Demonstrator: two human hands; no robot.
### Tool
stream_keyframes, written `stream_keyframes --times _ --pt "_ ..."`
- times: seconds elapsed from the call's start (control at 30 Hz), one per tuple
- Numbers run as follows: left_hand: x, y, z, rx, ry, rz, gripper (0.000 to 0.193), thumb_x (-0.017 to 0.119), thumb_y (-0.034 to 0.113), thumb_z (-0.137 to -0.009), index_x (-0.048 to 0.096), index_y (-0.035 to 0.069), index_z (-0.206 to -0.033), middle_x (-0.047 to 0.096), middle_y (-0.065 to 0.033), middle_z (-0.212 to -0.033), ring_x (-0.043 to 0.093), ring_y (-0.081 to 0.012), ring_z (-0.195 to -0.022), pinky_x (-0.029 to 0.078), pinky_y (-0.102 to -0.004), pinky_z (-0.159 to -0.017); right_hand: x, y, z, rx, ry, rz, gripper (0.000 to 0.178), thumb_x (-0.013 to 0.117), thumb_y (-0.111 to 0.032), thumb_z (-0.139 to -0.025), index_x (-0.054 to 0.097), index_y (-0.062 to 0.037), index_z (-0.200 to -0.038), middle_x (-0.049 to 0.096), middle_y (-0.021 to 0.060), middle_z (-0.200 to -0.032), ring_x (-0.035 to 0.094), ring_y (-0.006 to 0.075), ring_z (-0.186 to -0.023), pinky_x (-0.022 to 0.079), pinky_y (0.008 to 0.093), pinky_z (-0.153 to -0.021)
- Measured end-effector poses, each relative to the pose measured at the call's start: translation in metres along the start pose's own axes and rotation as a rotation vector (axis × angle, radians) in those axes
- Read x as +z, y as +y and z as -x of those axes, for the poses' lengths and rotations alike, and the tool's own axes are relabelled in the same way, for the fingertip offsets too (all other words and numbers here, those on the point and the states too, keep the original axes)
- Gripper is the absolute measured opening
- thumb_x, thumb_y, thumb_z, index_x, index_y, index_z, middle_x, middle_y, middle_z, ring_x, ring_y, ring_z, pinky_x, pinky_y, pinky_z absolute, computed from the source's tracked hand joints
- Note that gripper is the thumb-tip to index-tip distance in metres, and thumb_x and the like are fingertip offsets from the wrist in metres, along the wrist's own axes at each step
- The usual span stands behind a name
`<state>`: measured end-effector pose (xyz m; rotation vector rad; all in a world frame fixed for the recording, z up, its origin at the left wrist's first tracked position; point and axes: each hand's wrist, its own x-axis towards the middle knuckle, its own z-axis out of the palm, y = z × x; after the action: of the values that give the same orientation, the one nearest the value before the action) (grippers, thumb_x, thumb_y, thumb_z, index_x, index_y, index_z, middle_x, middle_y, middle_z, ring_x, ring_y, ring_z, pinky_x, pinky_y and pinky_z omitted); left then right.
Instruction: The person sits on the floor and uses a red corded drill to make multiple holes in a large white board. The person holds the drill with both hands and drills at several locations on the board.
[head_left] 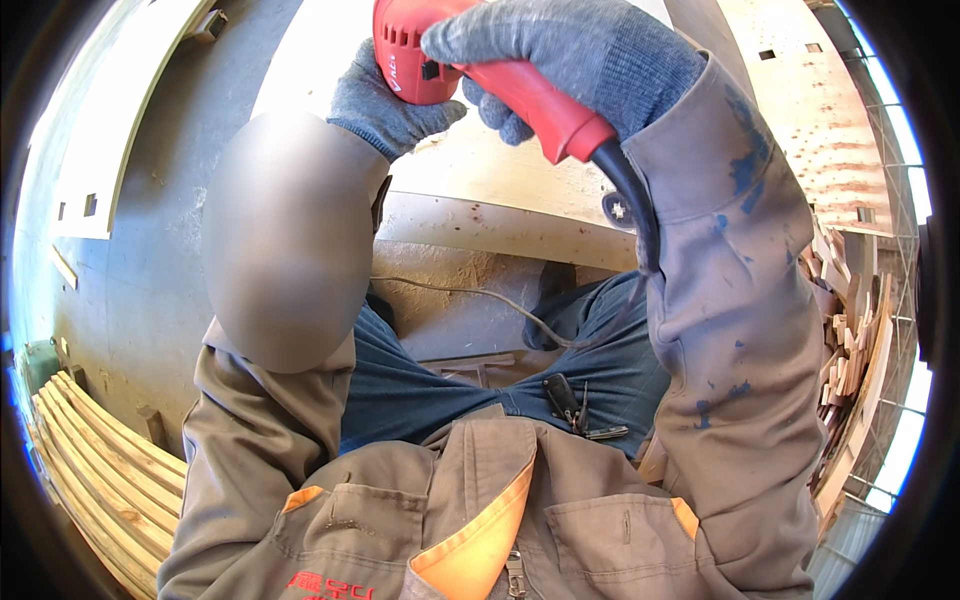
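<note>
A red power drill (470,80) is raised near the top of the view, its black cable (630,200) hanging down from the handle. My right hand (570,50), in a grey knit glove, is closed around the drill's handle. My left hand (385,105), also gloved in grey, presses against the left side of the drill's body. Both sleeves are grey-brown work fabric; the right one has blue stains. Below the drill lies a pale wooden board (500,225). The drill's front end is cut off by the top edge.
A thin cord (470,295) runs over the concrete floor (160,260) between my blue-trousered legs. Curved wooden slats (95,465) are stacked at lower left. A heap of wood offcuts (845,340) lies at right. Plywood sheets (820,110) with square cut-outs stand at upper right.
</note>
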<state>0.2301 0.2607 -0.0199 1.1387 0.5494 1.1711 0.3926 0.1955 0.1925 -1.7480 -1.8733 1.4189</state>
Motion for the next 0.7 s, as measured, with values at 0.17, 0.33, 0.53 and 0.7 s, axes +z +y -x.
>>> stream_keyframes --times 0.17,0.33,0.53,0.7 --pt "0.007 0.006 0.003 -0.055 0.046 0.096 0.083 0.078 0.044 -0.075 0.037 0.013 -0.14 0.054 -0.0074 -0.136 0.053 -0.0255 -0.124 0.045 -0.0427 -0.107 0.001 -0.007 0.001 0.008 -0.003 0.032 0.046 0.068 -0.041 -0.087 0.067 0.0051 -0.09 0.066 0.0147 -0.07 0.065 0.0234 -0.059 0.054 0.0341 -0.055" --pt "0.013 0.004 0.0 -0.032 0.036 0.14 0.063 0.05 0.05 -0.096 0.032 0.013 -0.144 0.047 -0.0138 -0.141 0.049 -0.0329 -0.128 0.042 -0.0531 -0.108 0.001 -0.01 0.001 0.036 0.008 0.066 0.044 0.066 -0.04 -0.088 0.068 0.0048 -0.088 0.066 0.0148 -0.07 0.065 0.0238 -0.06 0.053 0.0345 -0.056" --pt "0.007 0.003 -0.004 -0.166 0.027 0.352 0.091 0.077 0.059 -0.072 0.035 0.019 -0.143 0.054 -0.0022 -0.138 0.05 -0.0242 -0.128 0.04 -0.0399 -0.11 0.002 -0.02 0.004 0.092 0.023 0.116 0.043 0.064 -0.038 -0.089 0.069 0.0044 -0.085 0.067 0.0149 -0.07 0.065 0.0244 -0.061 0.052 0.035 -0.057" --pt "-0.002 -0.007 -0.001 -0.123 0.091 0.226 0.095 0.088 0.046 -0.065 0.038 0.012 -0.139 0.059 -0.0033 -0.131 0.054 -0.0213 -0.124 0.045 -0.0375 -0.106 -0.003 -0.016 0.008 0.014 -0.007 0.076 0.044 0.064 -0.038 -0.09 0.07 0.0043 -0.085 0.067 0.0146 -0.071 0.066 0.0249 -0.062 0.052 0.0357 -0.059"
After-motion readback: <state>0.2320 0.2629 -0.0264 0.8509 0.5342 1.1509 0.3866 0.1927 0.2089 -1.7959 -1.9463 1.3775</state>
